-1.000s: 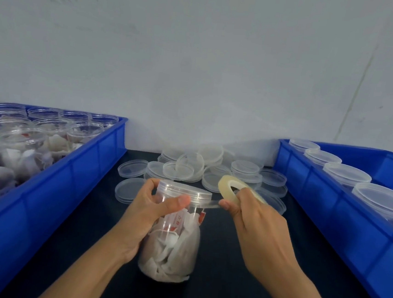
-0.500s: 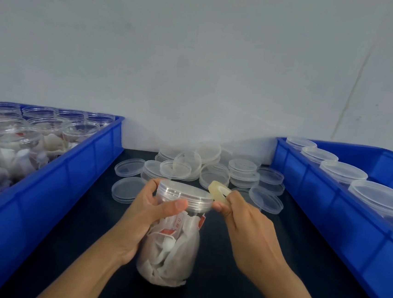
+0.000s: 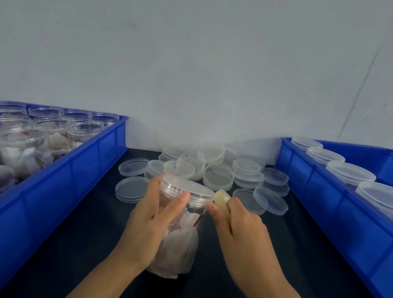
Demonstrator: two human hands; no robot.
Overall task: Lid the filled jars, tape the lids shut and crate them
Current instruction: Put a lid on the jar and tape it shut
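A clear plastic jar filled with white packets stands on the dark table in the middle, with a clear lid on top. My left hand wraps around the jar's left side, thumb against the lid's rim. My right hand holds a small roll of clear tape right beside the lid's right edge, thumb tip touching the jar just under the lid.
Several loose clear lids are piled behind the jar. A blue crate at left holds several open filled jars. A blue crate at right holds lidded jars. A pale wall is behind.
My right hand has brought the tape roll in from an outstretched strip to sit tight against the lid's right edge. My left hand's fingers have shifted on the jar.
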